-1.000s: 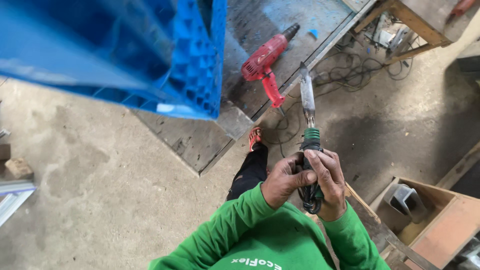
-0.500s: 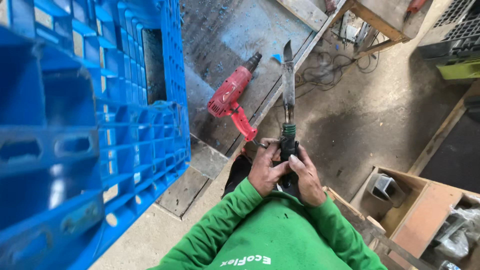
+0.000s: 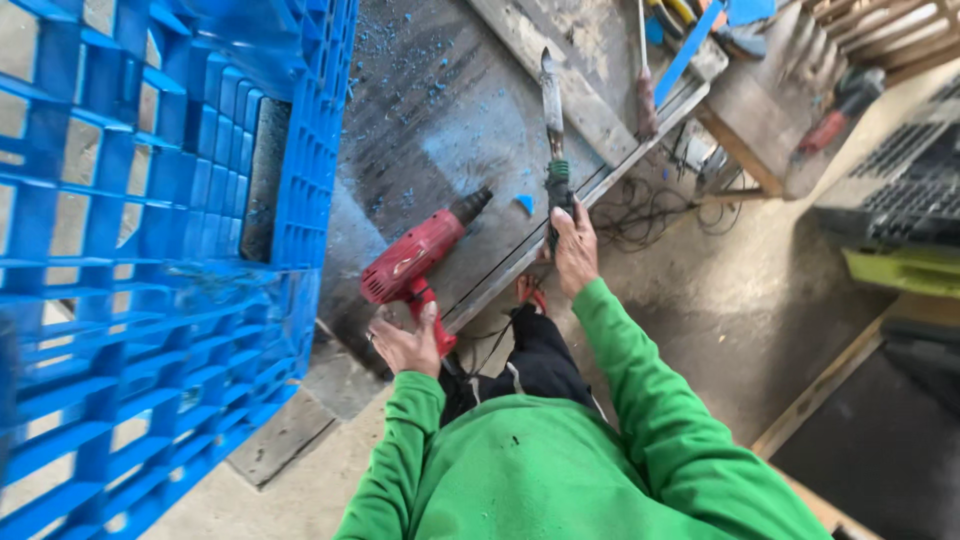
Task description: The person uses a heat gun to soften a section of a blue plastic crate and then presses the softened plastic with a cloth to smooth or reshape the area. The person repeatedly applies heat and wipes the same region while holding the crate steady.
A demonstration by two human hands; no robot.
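- Hands have parted since a moment ago: both were wrapped around the green-collared tool (image 3: 553, 150); now only our right hand (image 3: 574, 250) grips its handle, fingers closed, the long blade pointing away over the workbench (image 3: 440, 110).
- Our left hand (image 3: 408, 343) has dropped away and lies open, palm spread, touching the grip of the red power drill (image 3: 418, 262) without closing on it.
- That suggests our attention is turning to the drill, which lies flat beside the blue plastic pallet (image 3: 150, 250).
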